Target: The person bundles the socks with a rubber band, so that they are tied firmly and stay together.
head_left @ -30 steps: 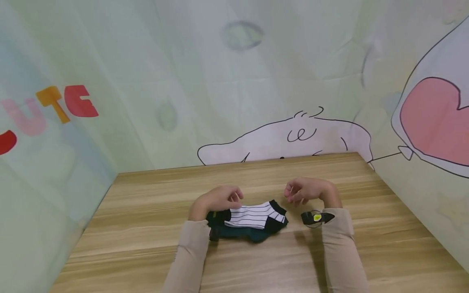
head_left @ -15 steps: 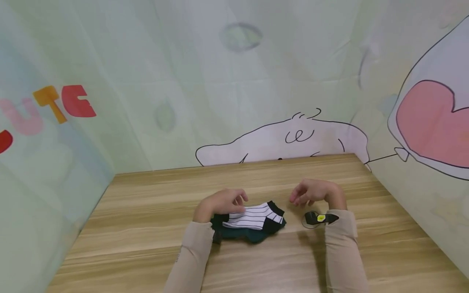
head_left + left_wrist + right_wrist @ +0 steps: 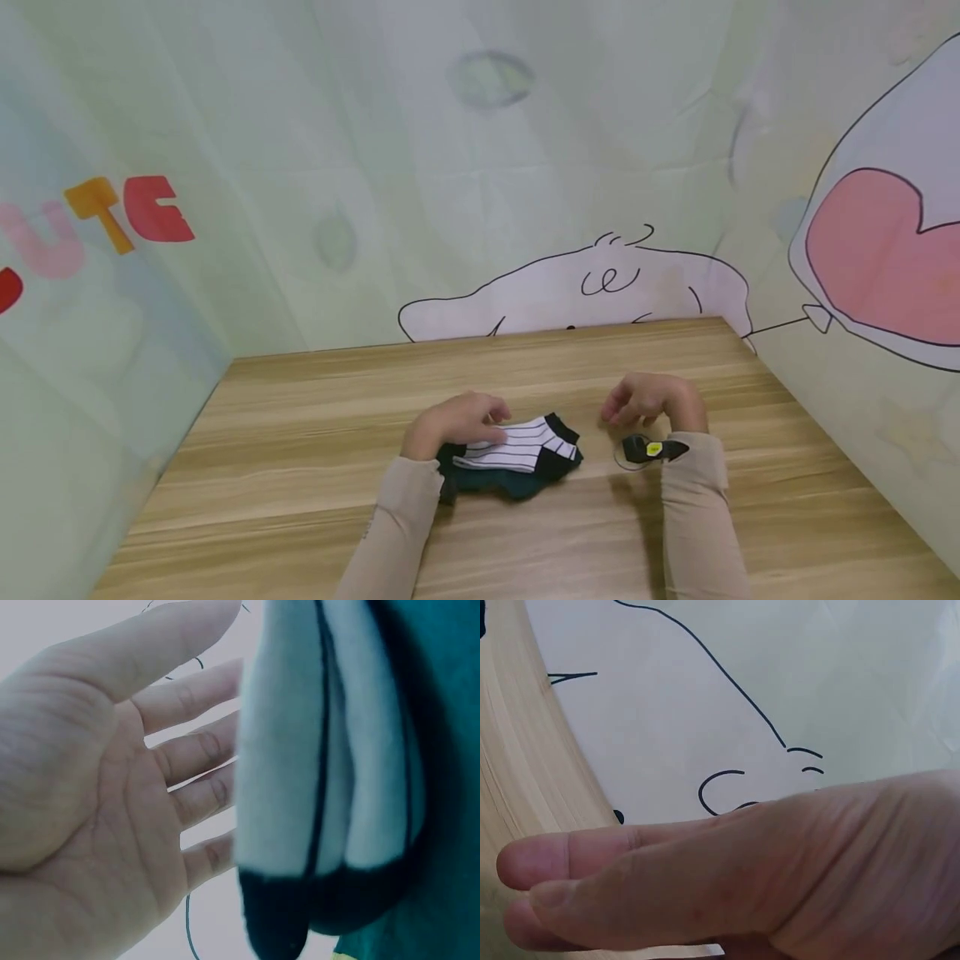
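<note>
A white sock with thin black stripes and a black cuff and heel lies on a dark green sock in the head view. My left hand is over the far left part of the striped one, fingertips right at its upper edge. In the left wrist view its fingers are spread and partly hidden behind the striped sock, whose black toe end shows in two layers. To the right of the socks, my right hand hovers with loosely bent fingers and holds nothing; the right wrist view shows its thumb beside the fingers.
The socks lie on a wood-grain table. A printed curtain hangs along its back and both sides. A black wrist camera with a yellow label sits by the right cuff, and another is partly visible at the left wrist.
My left hand has slid slightly right over the striped sock. My right hand has drawn a little right, away from the socks. The head view has shifted slightly.
</note>
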Motion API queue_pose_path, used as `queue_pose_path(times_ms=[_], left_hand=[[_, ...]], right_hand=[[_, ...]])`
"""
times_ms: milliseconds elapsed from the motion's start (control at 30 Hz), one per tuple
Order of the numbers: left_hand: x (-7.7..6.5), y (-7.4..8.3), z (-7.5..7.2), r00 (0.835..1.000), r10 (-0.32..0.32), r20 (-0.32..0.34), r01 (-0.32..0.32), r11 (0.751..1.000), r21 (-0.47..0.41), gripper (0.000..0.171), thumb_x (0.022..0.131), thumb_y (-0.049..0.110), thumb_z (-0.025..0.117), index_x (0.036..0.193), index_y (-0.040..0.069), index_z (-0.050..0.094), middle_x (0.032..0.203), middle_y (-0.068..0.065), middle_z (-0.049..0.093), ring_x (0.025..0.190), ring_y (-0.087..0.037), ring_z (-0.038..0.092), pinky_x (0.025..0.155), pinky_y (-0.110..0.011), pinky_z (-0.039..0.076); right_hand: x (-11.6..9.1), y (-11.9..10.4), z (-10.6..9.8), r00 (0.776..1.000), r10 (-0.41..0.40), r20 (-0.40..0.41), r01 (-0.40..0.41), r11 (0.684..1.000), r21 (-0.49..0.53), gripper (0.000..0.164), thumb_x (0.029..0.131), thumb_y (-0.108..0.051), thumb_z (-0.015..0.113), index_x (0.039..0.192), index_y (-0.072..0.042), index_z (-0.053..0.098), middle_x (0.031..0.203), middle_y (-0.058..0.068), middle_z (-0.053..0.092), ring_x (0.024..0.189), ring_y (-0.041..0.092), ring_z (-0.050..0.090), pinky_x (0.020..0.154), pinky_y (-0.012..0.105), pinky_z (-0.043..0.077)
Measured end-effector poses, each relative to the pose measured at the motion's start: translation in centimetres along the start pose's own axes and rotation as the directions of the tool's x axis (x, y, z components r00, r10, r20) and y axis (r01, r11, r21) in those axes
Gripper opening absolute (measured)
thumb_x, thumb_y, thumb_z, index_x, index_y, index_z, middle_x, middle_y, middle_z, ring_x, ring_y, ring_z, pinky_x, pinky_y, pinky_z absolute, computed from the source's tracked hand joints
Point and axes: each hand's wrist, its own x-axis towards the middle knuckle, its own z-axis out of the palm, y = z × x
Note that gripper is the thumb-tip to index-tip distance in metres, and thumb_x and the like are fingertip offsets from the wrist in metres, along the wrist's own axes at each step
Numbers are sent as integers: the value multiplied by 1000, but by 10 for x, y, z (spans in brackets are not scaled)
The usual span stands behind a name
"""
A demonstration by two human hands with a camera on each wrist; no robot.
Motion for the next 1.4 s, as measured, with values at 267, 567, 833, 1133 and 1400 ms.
queue_pose_path(times_ms=[267,567,833,1133,1400], left_hand=[[5,1,4,1000,12,7,-13,999,29,29,95,19,70,121,9,67,119,-6,68,110,-21,62,98,-40,48],[10,6,10,999,37,15,-38,996,75,34,93,21,71,123,7,66,119,-6,67,111,-20,61,100,-40,46],[13,9,14,999,43,26,-45,994,96,40,95,22,70,129,4,62,127,-9,65,119,-22,58,104,-40,43],[16,12,18,999,48,18,-49,994,94,41,94,21,71,130,5,61,126,-6,65,114,-19,59,102,-39,44],[22,17,25,1000,21,-8,-20,990,137,46,93,26,73,132,7,60,127,-7,63,116,-20,58,103,-37,44]], right_hand=[[-3,4,3,999,35,2,-35,999,-17,19,89,-1,66,106,-5,74,99,4,71,87,16,59,75,34,46],[0,3,12,991,127,-37,-129,988,-87,26,78,0,72,101,-12,72,103,2,69,100,23,59,88,48,44],[3,12,15,988,153,-18,-153,988,-33,27,76,0,72,99,-14,69,105,7,62,103,29,49,86,46,38],[9,22,18,997,73,14,-73,997,-6,22,75,5,71,91,-8,66,90,3,62,91,23,52,80,38,38],[10,18,18,994,104,-34,-106,992,-62,15,77,1,77,82,-8,66,82,0,61,88,21,52,77,37,36]])
